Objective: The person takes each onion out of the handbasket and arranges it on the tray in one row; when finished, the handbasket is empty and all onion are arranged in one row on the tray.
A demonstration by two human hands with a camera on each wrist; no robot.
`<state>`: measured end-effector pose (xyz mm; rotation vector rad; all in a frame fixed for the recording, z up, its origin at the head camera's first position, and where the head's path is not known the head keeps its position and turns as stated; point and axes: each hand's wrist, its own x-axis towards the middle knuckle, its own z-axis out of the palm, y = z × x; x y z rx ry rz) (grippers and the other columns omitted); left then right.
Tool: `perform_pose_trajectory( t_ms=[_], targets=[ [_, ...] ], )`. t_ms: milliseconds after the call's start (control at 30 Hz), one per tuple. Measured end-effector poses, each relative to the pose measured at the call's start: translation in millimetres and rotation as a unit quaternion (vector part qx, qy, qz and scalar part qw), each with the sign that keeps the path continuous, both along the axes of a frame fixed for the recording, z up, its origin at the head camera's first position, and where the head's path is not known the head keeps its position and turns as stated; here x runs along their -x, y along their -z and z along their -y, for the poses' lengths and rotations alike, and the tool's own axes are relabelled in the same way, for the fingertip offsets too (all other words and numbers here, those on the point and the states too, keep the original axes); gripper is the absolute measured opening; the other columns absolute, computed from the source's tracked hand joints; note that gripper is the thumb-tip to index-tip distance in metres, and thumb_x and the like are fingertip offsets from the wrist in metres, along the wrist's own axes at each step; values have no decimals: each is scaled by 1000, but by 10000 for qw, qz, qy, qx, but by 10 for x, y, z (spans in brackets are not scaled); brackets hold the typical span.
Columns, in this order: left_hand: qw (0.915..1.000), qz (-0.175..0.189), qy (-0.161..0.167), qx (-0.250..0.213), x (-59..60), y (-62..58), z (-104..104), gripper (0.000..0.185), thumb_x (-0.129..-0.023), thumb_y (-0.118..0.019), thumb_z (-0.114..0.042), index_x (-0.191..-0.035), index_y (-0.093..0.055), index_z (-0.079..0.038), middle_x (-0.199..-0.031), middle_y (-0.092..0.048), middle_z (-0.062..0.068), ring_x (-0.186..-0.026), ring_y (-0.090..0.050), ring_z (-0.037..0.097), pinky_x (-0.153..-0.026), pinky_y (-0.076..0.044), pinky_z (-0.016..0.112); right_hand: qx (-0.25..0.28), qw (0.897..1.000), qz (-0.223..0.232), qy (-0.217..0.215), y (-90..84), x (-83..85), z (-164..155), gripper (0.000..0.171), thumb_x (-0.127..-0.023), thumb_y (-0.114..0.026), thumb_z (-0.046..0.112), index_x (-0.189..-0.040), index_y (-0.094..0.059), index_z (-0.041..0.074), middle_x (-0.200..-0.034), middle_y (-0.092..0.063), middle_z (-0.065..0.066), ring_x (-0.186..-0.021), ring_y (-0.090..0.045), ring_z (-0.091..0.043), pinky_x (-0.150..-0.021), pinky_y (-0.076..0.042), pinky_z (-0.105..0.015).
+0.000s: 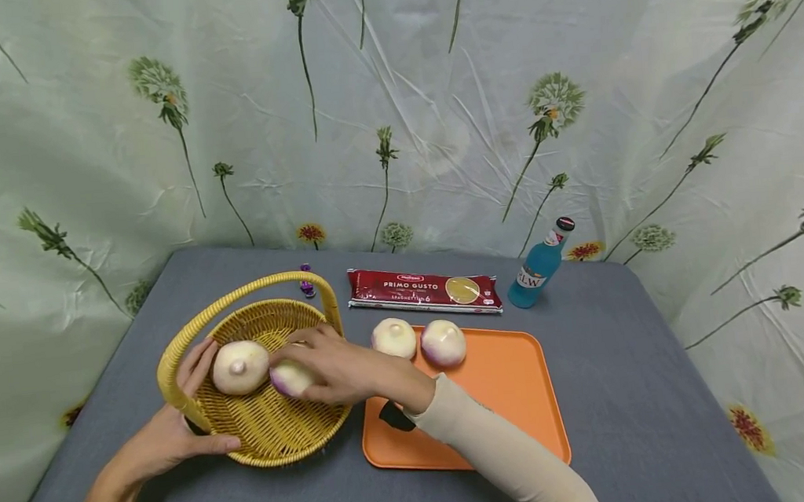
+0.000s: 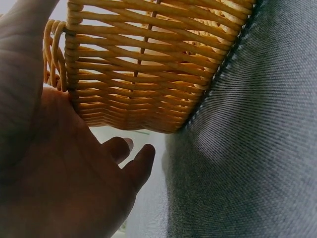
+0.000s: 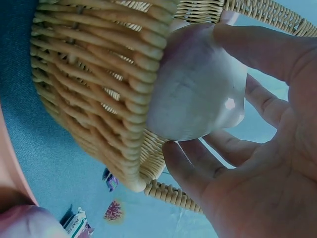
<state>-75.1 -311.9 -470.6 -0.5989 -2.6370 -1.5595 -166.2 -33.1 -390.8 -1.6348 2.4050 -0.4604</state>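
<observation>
Yellow, the basket (image 1: pixel 286 454) touches the left hand's wide grip (image 1: pixel 168 435); the right grip (image 1: pixel 343 366) holds a purple-white bulb (image 1: pixel 291 379).

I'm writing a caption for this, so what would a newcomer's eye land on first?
Probably the yellow wicker basket at the left of the grey table, with the person's right grip holding a white-and-purple bulb at its mouth. Next, the bright orange tray to its right, with two similar bulbs near its far left corner. Beyond the tray, the blue bottle stands out on the far side, beside a red spaghetti packet.
</observation>
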Motion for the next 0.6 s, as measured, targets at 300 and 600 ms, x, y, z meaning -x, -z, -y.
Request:
perform_pose_trajectory(
  t_ms=[300,600],
  targets=[
    [10000,-40,5,40,13,-7,-1,136,-63,-91,1,-162,2,-12,-167,14,13,-145,10,-6,-101,-7,0,68,9998,115,166,-25,-24,-100,50,-96,-67,26,-143,-52,21,-144,-47,-8,-127,-41,-27,-104,-35,-29],
    [9999,27,-8,140,8,17,15,136,-65,-90,-2,-163,4,-16,-167,13,10,-145,11,-5,-99,-7,-1,97,9997,182,143,-29,-43,-177,50,-95,-68,28,-142,-52,23,-142,-45,-8,-124,-38,-26,-100,-36,-26]
  ],
)
